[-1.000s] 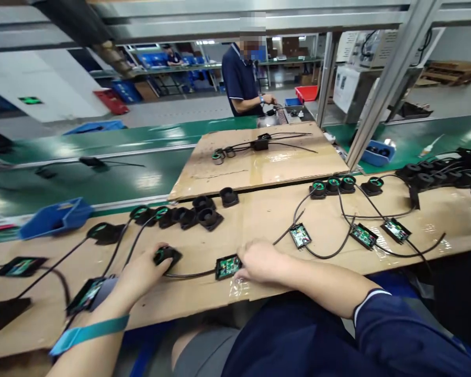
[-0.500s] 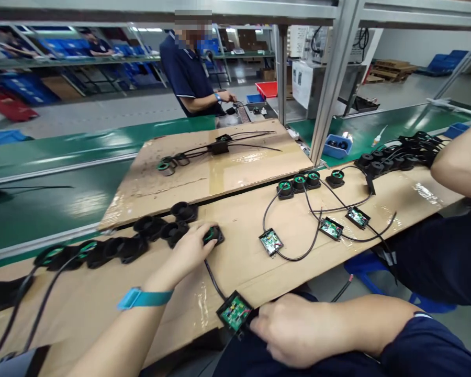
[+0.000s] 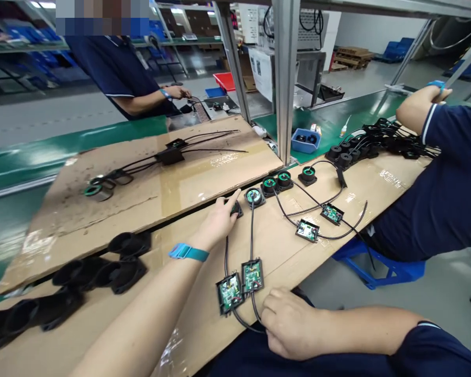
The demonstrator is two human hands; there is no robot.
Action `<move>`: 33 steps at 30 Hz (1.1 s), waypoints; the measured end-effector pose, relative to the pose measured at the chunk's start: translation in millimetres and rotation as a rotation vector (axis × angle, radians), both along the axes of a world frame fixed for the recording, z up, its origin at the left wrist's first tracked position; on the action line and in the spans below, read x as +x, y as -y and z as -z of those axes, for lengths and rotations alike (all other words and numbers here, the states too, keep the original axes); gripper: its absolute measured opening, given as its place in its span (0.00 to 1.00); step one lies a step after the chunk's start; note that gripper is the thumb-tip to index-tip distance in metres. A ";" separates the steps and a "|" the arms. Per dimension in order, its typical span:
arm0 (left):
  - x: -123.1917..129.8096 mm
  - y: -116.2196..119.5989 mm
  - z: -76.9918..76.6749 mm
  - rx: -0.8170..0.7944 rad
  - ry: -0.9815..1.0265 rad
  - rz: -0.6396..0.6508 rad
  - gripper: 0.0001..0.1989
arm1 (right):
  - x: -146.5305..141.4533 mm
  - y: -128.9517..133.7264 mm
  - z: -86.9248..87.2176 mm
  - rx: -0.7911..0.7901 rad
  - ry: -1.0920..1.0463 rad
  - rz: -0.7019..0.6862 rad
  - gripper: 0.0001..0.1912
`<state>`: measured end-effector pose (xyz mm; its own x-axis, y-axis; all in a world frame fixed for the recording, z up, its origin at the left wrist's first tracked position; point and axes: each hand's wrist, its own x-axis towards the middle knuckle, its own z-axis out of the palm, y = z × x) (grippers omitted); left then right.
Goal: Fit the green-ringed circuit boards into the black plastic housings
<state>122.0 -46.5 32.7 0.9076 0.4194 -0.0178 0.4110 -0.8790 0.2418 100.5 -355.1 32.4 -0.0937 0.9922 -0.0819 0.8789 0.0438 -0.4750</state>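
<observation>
My left hand (image 3: pixel 217 222), with a teal band at the wrist, grips a black round housing (image 3: pixel 236 210) on the cardboard, its index finger stretched out beside it. A cable runs from this housing to an open black box holding a green circuit board (image 3: pixel 231 293). Beside it lies a second circuit board box (image 3: pixel 253 275), wired to a housing with a green ring (image 3: pixel 254 197). My right hand (image 3: pixel 288 323) is closed around the black cable (image 3: pixel 246 325) at the near edge; whether it holds one or both cables is hidden.
More wired housings (image 3: pixel 284 179) and boards (image 3: pixel 307 230) lie to the right, before a heap of cabled parts (image 3: pixel 380 139). Black housings (image 3: pixel 121 272) stand at left. A co-worker's arm (image 3: pixel 419 107) reaches in at right; another person (image 3: pixel 118 73) works across the bench. A metal post (image 3: pixel 286 84) rises ahead.
My view has swung right. My left hand has carried the housing rightward beside the row, and its circuit board now lies next to another. The right-hand co-worker's arm has reached farther away.
</observation>
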 end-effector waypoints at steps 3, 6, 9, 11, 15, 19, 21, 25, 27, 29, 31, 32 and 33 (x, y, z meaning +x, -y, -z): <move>10.3 1.6 0.2 0.005 -0.013 -0.011 0.35 | -5.3 0.5 3.5 -0.015 -0.140 0.047 0.12; 18.0 4.0 0.8 -0.032 -0.026 -0.055 0.35 | -2.9 5.9 4.6 -0.051 -0.357 0.153 0.11; 25.9 9.3 1.5 -0.067 -0.008 -0.114 0.32 | -2.1 11.9 8.5 -0.070 -0.583 0.275 0.15; 31.3 13.5 1.7 -0.084 0.011 -0.154 0.30 | -4.5 14.0 12.9 -0.111 -0.714 0.355 0.19; 41.5 20.2 2.5 -0.122 0.035 -0.218 0.29 | -10.9 14.4 19.7 -0.211 -0.854 0.464 0.26; 50.8 25.8 6.0 -0.152 0.087 -0.284 0.26 | -5.6 19.3 16.1 -0.230 -0.864 0.465 0.16; 55.4 29.3 7.5 -0.165 0.112 -0.298 0.26 | 7.0 26.0 10.2 -0.237 -0.873 0.504 0.07; 67.2 38.5 5.7 -0.244 0.150 -0.292 0.24 | 51.5 47.3 -1.3 -0.216 -0.818 0.603 0.09; 74.4 44.1 1.9 -0.326 0.189 -0.304 0.25 | 77.9 63.2 -3.3 -0.190 -0.708 0.656 0.14; 80.9 50.3 -3.6 -0.415 0.242 -0.315 0.27 | 102.9 83.6 -2.4 -0.162 -0.570 0.734 0.17; 85.4 57.0 -10.1 -0.479 0.293 -0.312 0.29 | 124.9 105.7 -0.5 -0.120 -0.423 0.852 0.19; 86.9 60.1 -13.2 -0.497 0.311 -0.314 0.29 | 134.9 115.3 0.0 -0.087 -0.346 0.912 0.20; 88.0 62.8 -15.6 -0.509 0.323 -0.320 0.30 | 144.0 122.5 -0.3 -0.045 -0.268 0.960 0.19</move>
